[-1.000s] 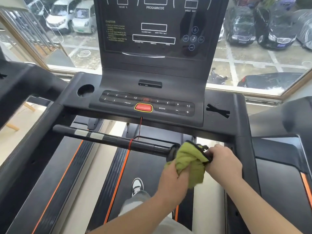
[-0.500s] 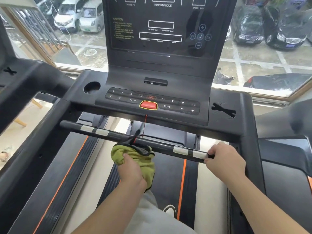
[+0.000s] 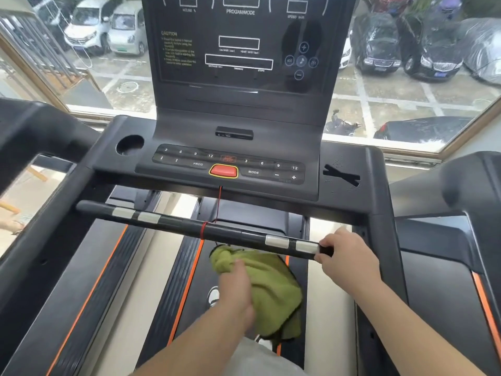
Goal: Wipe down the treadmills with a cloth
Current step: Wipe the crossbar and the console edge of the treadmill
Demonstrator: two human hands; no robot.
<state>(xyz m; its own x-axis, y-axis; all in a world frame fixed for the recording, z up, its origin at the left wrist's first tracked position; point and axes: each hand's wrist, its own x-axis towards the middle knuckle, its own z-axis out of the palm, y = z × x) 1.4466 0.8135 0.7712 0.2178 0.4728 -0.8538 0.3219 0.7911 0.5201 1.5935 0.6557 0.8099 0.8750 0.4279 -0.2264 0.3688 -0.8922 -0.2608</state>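
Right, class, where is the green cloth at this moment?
The green cloth is low and centre in the head view, held by the left hand just below the black crossbar, left of the right hand gripping the bar's end.

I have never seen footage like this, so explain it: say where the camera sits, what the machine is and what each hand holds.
The picture comes from a camera worn on the person's head, looking forward and down at their arms. The black machine is a treadmill: a dark display panel above, a button console with a red button, and a handlebar across the front. The right hand grips the bar's right end. The left hand holds a green cloth just below the bar; whether it touches the bar I cannot tell. Parked cars show outside.
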